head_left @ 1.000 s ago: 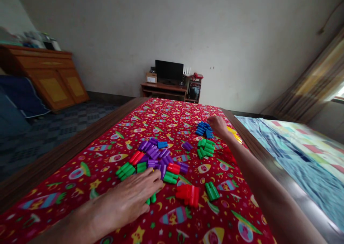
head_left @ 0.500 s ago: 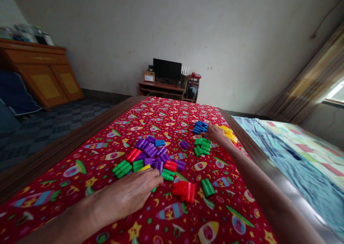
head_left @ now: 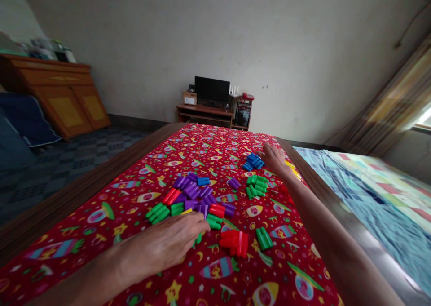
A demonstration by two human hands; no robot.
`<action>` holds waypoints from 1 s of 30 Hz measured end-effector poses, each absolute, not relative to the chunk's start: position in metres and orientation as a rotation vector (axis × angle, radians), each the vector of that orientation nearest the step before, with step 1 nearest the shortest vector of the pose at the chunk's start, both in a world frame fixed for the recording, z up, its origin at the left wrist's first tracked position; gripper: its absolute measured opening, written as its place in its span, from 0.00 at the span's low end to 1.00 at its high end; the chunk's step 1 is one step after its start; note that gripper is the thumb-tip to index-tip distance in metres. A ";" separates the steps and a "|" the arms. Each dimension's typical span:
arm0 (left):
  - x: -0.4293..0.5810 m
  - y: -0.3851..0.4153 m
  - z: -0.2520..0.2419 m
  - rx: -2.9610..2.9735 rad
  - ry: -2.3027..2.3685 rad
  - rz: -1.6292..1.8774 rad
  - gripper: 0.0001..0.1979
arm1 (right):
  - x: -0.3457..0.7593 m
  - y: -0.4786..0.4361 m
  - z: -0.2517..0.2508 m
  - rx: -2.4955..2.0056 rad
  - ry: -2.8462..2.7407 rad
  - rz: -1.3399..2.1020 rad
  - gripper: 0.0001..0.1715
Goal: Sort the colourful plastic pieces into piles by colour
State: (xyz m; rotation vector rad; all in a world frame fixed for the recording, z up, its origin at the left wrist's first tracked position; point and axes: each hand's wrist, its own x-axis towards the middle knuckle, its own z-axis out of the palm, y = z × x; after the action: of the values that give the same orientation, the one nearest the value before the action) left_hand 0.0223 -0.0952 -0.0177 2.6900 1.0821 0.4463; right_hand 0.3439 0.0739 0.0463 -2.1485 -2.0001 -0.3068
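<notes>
My left hand (head_left: 177, 234) lies low over the near edge of a mixed pile of plastic building blocks, palm down. Its fingers are loosely bent, thumb apart; the fingertips are partly hidden. A green block (head_left: 198, 239) peeks out beside them, and a yellow block (head_left: 186, 211) shows behind the knuckles. Purple blocks (head_left: 191, 190) make up most of this pile. Farther off, my right hand (head_left: 274, 157) hovers with fingers apart between a group of blue blocks (head_left: 253, 161) and some yellow blocks (head_left: 293, 169), which it partly covers.
Green blocks (head_left: 257, 186) form a group below the blue ones. Red blocks (head_left: 235, 242) and one green block (head_left: 264, 238) lie nearer, right of my left hand. A red patterned cloth (head_left: 215, 270) covers the table. A bed (head_left: 367, 193) stands on the right.
My right hand has drawn slightly up and away from the blue blocks. My left hand stays by the pile. The whole view has shifted a little.
</notes>
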 end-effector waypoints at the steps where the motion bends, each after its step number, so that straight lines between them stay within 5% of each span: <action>1: 0.024 -0.092 -0.017 2.665 1.032 0.445 0.20 | 0.344 0.071 0.049 -2.137 -1.987 -0.320 0.23; 10: 0.052 -0.066 0.006 2.387 1.164 0.899 0.10 | 0.311 -0.002 0.043 -1.579 -2.455 -0.058 0.18; 16: 0.052 -0.063 -0.002 2.364 1.080 0.871 0.09 | 0.338 0.049 0.039 -2.013 -2.220 -0.241 0.16; 21: 0.054 -0.068 0.003 2.362 1.053 0.872 0.08 | 0.367 0.073 0.030 -1.945 -2.459 -0.267 0.25; 30: 0.052 -0.065 -0.004 2.392 1.002 0.897 0.08 | 0.368 0.078 0.014 -1.908 -2.575 -0.417 0.22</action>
State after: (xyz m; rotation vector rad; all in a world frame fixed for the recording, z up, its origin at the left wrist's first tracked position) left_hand 0.0521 -0.0648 -0.0042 2.3917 1.0016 0.8966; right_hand 0.3682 0.0782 0.0145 -1.9077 -2.5749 -0.4167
